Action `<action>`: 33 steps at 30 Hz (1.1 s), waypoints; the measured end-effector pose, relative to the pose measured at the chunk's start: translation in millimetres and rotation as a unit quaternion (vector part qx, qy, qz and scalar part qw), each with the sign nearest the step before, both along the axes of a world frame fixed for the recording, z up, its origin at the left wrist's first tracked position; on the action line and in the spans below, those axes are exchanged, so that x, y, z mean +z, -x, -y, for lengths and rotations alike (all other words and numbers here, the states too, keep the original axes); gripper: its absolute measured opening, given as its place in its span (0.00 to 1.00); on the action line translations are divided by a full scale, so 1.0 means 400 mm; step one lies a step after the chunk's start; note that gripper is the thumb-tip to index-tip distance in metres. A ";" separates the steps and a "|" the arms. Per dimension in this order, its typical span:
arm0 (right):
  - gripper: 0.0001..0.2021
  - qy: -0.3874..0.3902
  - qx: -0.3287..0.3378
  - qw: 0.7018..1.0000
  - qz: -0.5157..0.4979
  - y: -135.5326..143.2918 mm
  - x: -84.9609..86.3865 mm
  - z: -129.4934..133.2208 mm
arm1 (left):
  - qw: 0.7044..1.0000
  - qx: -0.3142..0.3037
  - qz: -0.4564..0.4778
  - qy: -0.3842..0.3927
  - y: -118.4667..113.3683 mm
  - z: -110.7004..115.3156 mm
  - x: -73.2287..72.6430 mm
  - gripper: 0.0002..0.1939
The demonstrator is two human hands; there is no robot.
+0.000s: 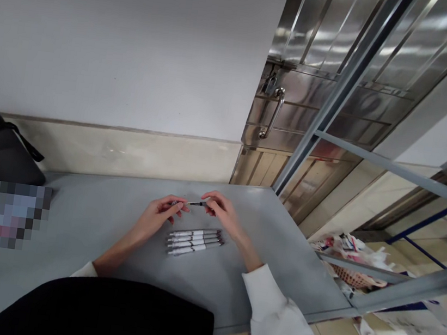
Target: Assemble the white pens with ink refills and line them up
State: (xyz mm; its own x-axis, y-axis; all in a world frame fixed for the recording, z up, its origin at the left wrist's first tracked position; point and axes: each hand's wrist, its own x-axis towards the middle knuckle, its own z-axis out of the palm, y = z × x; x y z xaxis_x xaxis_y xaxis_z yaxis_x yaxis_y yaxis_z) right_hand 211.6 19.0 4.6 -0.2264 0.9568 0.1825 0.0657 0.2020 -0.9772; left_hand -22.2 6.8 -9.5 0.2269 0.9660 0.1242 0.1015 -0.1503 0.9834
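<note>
My left hand (162, 211) and my right hand (220, 211) are raised a little above the grey table, fingers pinched on a thin pen (194, 203) held level between them. A pale slim length shows next to the left fingers and a dark section by the right fingertips. My fingers cover both of its ends, so I cannot tell whether it is whole or in two parts. Just below my hands, several white and silver pens (194, 242) lie side by side in a row on the table, their dark ends to the right.
On the left of the grey table (101, 217) stand a black bag (4, 147) and a blurred-out item (5, 218). A wall rises behind. Metal frame posts (332, 94) edge the right side, before a steel door (294, 100). A full pink basket (359, 276) is beyond them.
</note>
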 end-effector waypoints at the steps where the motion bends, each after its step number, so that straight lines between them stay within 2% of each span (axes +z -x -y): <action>1: 0.13 -0.003 0.008 1.000 -0.003 0.000 -0.001 0.000 | 1.000 0.002 0.006 0.001 0.001 0.000 0.000 0.23; 12: 0.16 -0.028 0.042 0.999 0.009 0.003 -0.013 -0.005 | 1.000 0.004 0.002 -0.018 0.007 -0.009 -0.010 0.22; 19: 0.18 -0.033 0.049 0.998 0.013 -0.001 -0.027 -0.010 | 0.998 -0.003 -0.024 -0.060 0.009 -0.007 -0.010 0.19; 25: 0.19 -0.032 0.058 0.998 0.002 -0.002 -0.021 -0.010 | 0.995 0.005 -0.041 -0.093 0.013 -0.003 -0.007 0.17; 28: 0.18 -0.026 0.067 0.997 -0.013 0.000 -0.015 -0.007 | 0.996 0.001 -0.030 -0.083 0.011 -0.003 -0.004 0.17; 33: 0.16 -0.011 0.074 0.996 -0.038 0.002 -0.016 -0.003 | 0.999 -0.006 0.039 -0.027 -0.001 0.000 0.001 0.20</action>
State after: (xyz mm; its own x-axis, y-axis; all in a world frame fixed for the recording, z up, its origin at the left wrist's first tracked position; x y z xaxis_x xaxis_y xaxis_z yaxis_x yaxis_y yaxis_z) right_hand 210.7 20.1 -1.6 -0.3489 0.9099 0.2246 -0.0406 0.2247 -0.9736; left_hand -21.6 7.0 -9.0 0.2251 0.9549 0.1937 0.0222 -0.2038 0.9788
